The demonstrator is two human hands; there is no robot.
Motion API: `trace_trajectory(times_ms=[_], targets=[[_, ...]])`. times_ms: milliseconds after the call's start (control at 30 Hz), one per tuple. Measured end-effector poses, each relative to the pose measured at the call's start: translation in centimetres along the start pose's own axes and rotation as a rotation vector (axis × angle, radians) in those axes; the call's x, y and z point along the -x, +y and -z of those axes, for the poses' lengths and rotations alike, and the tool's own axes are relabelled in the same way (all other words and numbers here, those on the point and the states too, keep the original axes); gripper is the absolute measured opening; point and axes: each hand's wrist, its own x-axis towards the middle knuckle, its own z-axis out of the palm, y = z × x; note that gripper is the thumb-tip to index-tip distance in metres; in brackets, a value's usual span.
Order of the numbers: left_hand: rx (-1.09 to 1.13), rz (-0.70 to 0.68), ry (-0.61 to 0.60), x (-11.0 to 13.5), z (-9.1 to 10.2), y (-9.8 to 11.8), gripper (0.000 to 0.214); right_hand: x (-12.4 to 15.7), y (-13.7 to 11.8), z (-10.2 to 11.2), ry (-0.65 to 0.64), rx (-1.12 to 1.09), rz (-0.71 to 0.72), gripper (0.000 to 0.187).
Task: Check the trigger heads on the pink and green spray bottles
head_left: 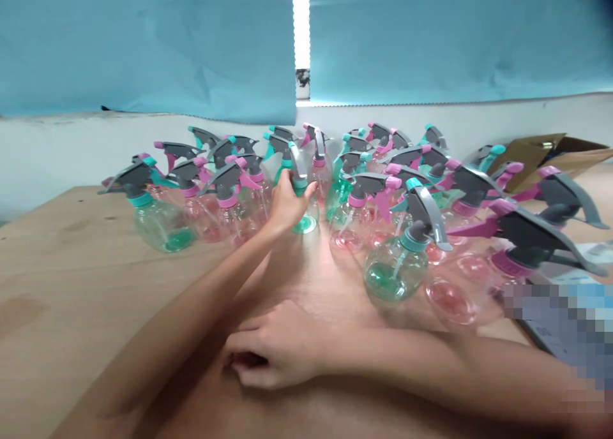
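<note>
My left hand (288, 203) reaches forward and is closed around the neck of a clear green spray bottle (306, 223), which stands upright on the table among the others. The bottle's grey trigger head (297, 161) rises above my fingers. My right hand (278, 346) rests close to me on the tabletop, its fingers curled in, with a dark hollow and nothing visible inside. Nearest to its right stands another green spray bottle (395, 276) with a teal collar. Beside that is a pink spray bottle (450, 298) with a grey and pink head.
Several more pink and green spray bottles crowd the wooden table (71, 279) on both sides and behind. An open cardboard box (536, 158) sits at the back right. A blurred-out flat object (560, 324) lies at the right. Blue curtains (143, 43) hang behind.
</note>
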Motion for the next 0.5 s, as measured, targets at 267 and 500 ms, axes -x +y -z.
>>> trace_trajectory(times_ms=[267, 500], targets=[[-0.010, -0.142, 0.068, 2.5, 3.4, -0.4, 0.038, 0.1, -0.4, 0.5, -0.031, 0.006, -0.012, 0.022], [-0.051, -0.276, -0.141, 4.5, 6.4, -0.3, 0.037, 0.2, -0.5, 0.6, -0.055, -0.011, -0.019, 0.018]])
